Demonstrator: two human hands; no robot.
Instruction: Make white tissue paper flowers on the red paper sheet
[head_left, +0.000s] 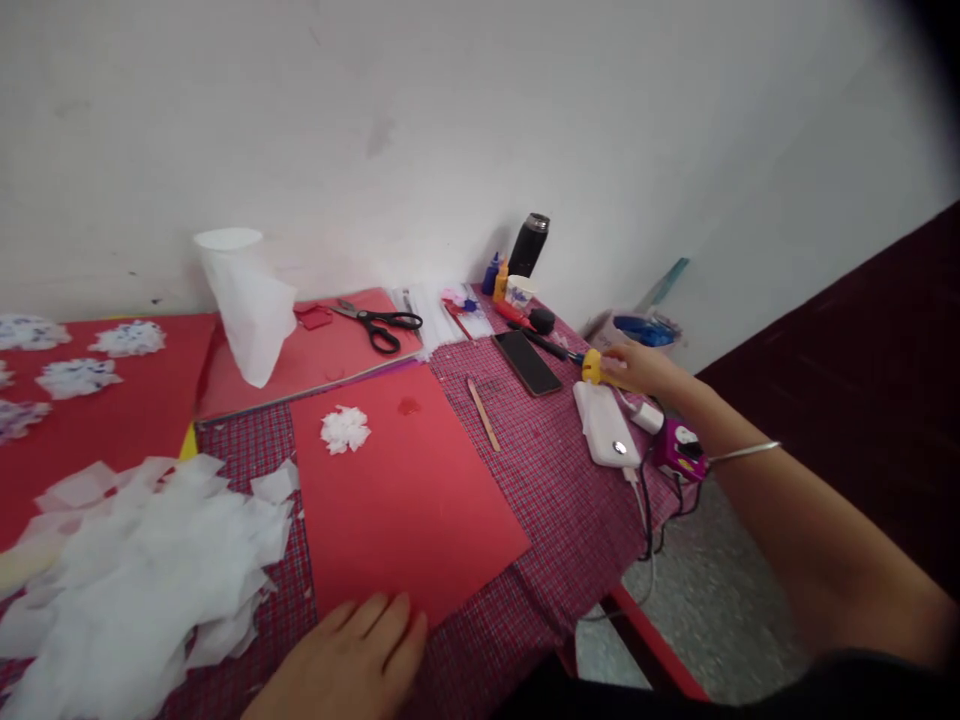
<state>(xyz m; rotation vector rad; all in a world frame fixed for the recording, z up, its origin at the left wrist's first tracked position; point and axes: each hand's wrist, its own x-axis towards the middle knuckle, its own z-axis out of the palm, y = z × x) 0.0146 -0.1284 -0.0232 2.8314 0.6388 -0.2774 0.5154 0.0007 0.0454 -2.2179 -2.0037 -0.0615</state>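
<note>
My left hand [349,660] lies on the near edge of a red paper sheet [405,510], its fingers stretched out and nothing in them. On that sheet sit a white crumpled-paper flower [346,429] and a small wet-looking red spot [409,405]. My right hand [637,367] reaches out to the table's right side, fingers closed round a yellow object [592,366], whose kind I cannot make out. Just left of it lies a black rod-like tool [547,345]. A white power bank [606,425] with a cable is just below this hand.
Cut white tissue squares [150,590] pile up at left, near finished flowers [79,377] on red paper. Black scissors [382,325], a wooden stick [484,413], a phone [527,362], glue bottles [501,280] and a black flask [529,245] lie or stand farther back. A purple socket box [681,450] hangs at the right edge.
</note>
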